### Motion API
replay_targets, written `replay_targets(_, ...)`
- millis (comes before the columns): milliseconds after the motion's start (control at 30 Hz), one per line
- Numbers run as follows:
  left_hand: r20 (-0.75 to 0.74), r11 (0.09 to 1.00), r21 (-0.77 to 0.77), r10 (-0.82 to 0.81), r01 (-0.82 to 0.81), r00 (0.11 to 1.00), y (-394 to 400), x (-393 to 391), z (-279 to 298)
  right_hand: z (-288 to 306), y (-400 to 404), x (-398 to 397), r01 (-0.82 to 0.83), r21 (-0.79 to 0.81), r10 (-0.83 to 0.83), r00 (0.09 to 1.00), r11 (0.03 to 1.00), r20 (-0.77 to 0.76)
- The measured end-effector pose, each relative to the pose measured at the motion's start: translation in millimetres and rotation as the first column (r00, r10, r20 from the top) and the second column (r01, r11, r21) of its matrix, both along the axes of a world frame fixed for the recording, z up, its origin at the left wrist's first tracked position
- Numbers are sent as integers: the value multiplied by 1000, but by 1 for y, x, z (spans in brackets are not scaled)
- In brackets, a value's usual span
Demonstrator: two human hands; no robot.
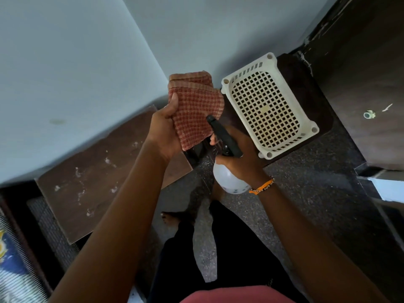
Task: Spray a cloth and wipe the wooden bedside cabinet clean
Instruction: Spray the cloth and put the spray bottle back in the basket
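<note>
My left hand (165,130) grips a folded red checked cloth (195,110) and holds it up at chest height. My right hand (242,156) is wrapped round the neck of a white spray bottle (227,179) with a black trigger head (223,136). The nozzle points at the cloth from a few centimetres away. Below my left forearm lies the brown wooden top of the bedside cabinet (87,184), marked with white dusty specks.
A cream perforated plastic basket (271,103) sits on a dark stool to the right. A pale wall rises behind, and a dark wooden door stands at far right. Speckled dark floor and my bare foot (172,218) lie below. A patterned bed edge shows at lower left.
</note>
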State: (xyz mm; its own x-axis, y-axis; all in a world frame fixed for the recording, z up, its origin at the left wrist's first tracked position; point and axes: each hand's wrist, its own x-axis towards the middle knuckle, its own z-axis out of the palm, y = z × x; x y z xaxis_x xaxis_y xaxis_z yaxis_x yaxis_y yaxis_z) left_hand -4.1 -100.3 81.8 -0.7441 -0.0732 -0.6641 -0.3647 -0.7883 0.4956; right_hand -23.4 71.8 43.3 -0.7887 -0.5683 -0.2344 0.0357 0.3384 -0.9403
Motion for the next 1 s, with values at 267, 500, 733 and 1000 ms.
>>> replay_targets(267,15,999,-30,-39,40,999,-1,4,2,-6,-9,10,92,-24,-85,975,995,206)
replay_targets(500,-3,1000,-26,7,-7,1000,-9,6,5,-6,-5,9,105,-13,-95,940,994,329)
replay_targets(733,-10,998,-27,58,-59,998,-4,2,6,-13,-2,14,55,35,-64,946,998,319)
replay_targets(1000,61,992,-9,125,-125,990,3,3,-5,-1,11,-25,328,-25,-309,911,944,274)
